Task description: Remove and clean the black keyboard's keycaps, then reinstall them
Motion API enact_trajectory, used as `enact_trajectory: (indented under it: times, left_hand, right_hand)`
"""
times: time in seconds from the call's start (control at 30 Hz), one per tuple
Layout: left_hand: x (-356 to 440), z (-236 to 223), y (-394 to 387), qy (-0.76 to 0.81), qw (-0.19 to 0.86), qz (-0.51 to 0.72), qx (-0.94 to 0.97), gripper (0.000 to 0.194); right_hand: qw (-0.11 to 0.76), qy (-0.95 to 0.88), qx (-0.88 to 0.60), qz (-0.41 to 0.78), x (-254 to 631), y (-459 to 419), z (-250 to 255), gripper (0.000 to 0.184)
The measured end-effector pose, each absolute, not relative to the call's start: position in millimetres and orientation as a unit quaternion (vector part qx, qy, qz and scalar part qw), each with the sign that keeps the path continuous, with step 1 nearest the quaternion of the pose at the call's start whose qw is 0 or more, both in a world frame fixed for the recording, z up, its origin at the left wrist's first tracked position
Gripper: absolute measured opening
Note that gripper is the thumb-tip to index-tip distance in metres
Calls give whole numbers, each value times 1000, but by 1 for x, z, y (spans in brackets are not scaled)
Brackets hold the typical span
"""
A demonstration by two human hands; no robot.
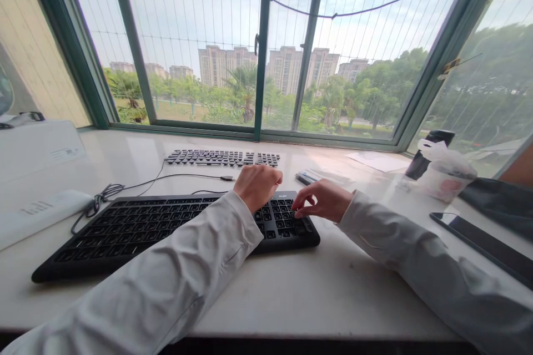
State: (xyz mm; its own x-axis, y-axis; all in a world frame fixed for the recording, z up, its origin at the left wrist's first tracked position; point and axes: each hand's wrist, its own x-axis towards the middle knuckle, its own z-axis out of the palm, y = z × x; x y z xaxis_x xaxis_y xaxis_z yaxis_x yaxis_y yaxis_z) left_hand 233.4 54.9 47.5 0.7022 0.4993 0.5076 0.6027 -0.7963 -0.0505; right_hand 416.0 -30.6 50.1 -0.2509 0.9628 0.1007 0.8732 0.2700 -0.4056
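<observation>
A black keyboard (137, 222) lies on the white table with most of its key sockets bare. A few keycaps (306, 226) sit at the lower right of its number pad. My left hand (257, 186) is curled closed above the keyboard's right part, its fingertips mostly hidden behind the hand. From the right, my right hand (325, 199) reaches to the number pad, thumb and index finger close together at the keys; whether a keycap is between them I cannot make out. Behind the keyboard, loose black keycaps (220, 157) lie in rows.
A cable (108, 193) with a USB plug (227, 178) runs behind the keyboard. Left are a white box (37, 150) and a white packet (45, 208). Right are a phone (483, 241), a plastic-wrapped cup (445, 175), a black bottle (428, 150) and paper (377, 161). Windows close off the back.
</observation>
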Motion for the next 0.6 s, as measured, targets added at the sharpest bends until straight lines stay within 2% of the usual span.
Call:
enact_trajectory:
  times: [0.4,0.6]
  left_hand:
    - [234,49,53,-298,95,-242,-919,18]
    - [233,50,53,-295,98,-240,-920,18]
  right_hand:
    - [108,-796,-594,51,404,-30,61,9]
    - [105,-797,-591,65,406,-25,59,11]
